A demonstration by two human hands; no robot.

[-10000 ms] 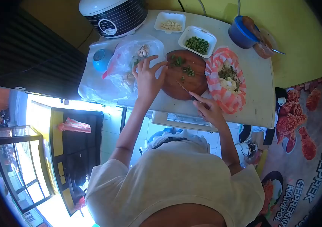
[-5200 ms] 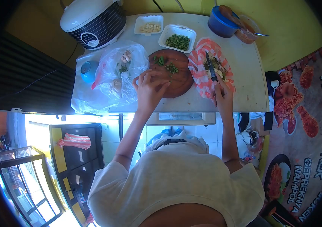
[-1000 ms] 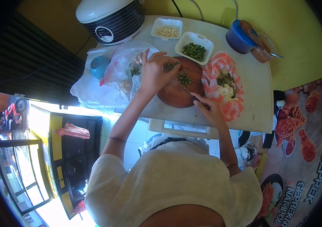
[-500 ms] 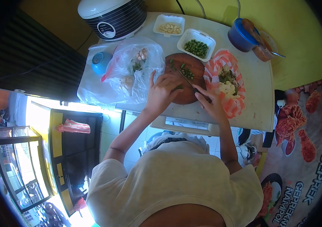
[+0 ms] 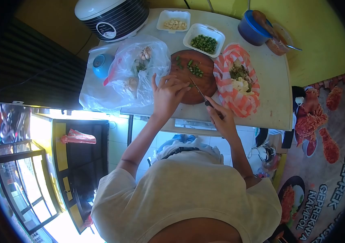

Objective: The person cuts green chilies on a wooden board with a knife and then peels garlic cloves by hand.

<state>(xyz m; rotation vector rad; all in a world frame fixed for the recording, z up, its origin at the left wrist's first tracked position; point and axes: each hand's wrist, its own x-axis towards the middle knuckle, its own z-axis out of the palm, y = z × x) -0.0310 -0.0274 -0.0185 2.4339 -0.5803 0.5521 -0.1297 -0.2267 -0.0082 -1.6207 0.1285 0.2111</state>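
My right hand [image 5: 222, 118] grips a knife [image 5: 199, 90] by its dark handle, the blade slanting over the near part of a round wooden cutting board [image 5: 209, 83]. Beside the blade, my left hand [image 5: 167, 94] has its fingertips closed on a small green vegetable piece [image 5: 191, 85], mostly hidden by the fingers. Further up the board lie chopped green bits [image 5: 196, 71] and a few longer green pieces [image 5: 179, 62]. Behind the board, a white foam box [image 5: 222, 39] holds more chopped green pieces.
Left of the board lies a clear plastic bag [image 5: 156, 52] with garlic, near a blue cup [image 5: 99, 72]. A rice cooker [image 5: 136, 16] and a foam box [image 5: 160, 26] of pale cloves stand behind. On the right are a striped bag [image 5: 248, 106] with peelings and a blue-lidded tub [image 5: 247, 32].
The knife has come back toward me on the board, its tip now close to my left fingertips. My left hand stays near the board's close edge. The whole view has shifted slightly.
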